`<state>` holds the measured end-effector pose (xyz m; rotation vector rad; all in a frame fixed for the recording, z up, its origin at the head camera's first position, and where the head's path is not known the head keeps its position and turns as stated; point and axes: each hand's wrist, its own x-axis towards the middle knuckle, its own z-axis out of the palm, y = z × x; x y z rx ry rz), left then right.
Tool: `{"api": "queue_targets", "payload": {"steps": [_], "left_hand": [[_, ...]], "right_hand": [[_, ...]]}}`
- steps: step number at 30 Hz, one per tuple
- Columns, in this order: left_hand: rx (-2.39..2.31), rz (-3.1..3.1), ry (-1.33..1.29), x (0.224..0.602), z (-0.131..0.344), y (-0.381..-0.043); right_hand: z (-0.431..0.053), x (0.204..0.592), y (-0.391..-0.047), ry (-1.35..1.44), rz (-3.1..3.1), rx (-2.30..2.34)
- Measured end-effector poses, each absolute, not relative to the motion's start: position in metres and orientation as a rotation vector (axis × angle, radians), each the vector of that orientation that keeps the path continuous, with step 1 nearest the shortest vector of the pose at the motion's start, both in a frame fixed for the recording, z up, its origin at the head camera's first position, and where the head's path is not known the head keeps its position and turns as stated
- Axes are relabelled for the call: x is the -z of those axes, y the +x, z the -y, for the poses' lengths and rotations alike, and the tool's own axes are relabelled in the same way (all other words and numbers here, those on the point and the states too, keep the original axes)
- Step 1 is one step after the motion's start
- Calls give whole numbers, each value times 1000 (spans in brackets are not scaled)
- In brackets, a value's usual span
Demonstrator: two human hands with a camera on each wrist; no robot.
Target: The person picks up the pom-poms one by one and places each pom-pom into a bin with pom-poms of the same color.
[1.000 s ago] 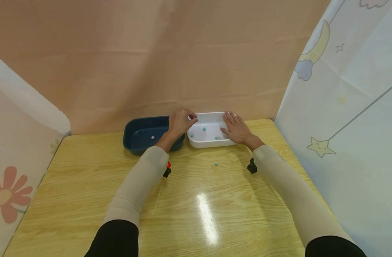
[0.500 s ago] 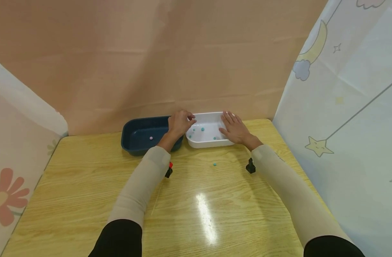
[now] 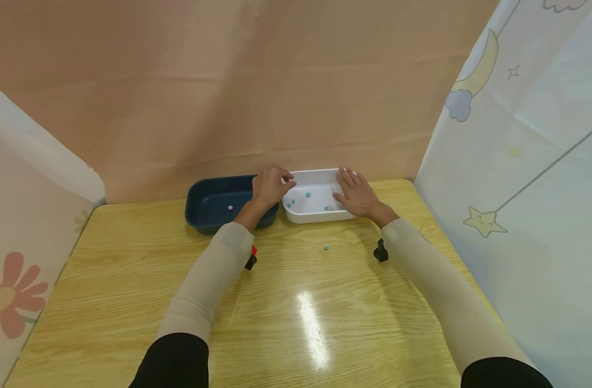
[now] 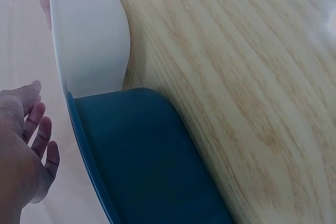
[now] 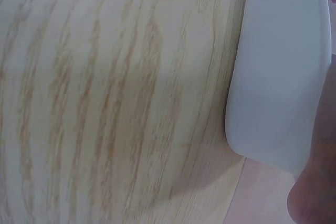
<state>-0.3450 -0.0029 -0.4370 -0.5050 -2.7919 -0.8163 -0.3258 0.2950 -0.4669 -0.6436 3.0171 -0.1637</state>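
Note:
My left hand (image 3: pixel 268 186) hangs over the join between a dark blue tray (image 3: pixel 195 218) and a white tray (image 3: pixel 317 218). Its fingers are loosely bent, the thumb stands apart from the forefinger, and nothing shows between them. In the left wrist view the left hand (image 4: pixel 23 145) is just beyond the trays' rims. Several small teal beads lie in the white tray, one teal bead (image 3: pixel 308 195) near its middle. A pink bead (image 3: pixel 230 207) lies in the blue tray. My right hand (image 3: pixel 356 194) rests with straight fingers over the white tray's right end.
A single teal bead (image 3: pixel 326 248) lies on the wooden table (image 3: pixel 276 312) in front of the white tray. Behind the trays rises a tan backdrop (image 3: pixel 276 108), and a printed sheet (image 3: pixel 534 161) stands along the right side.
A teal bead has dropped from my left fingers into the left end of the white tray and rolled a little toward its front. The left fingertips have parted. My right hand has stayed put.

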Motion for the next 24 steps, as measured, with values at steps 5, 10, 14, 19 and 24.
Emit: {"api": "queue_targets", "payload": {"steps": [5,10,14,19,24], "left_hand": [[816,2785,-549,436,4,-342],[823,2777,-611,433,4,-336],[798,2773,-653,433,4,-331],[762,2760,-686,432,3,-325],[772,2727,-746,432,4,-320]], "right_hand": [[-296,467,-325,-639,-3013,167],[-296,467,-325,-638,-3015,162],[-296,468,-324,-627,-3018,165],[-296,469,-324,-627,-3015,161],[-295,466,-325,-631,-3013,166]]}}
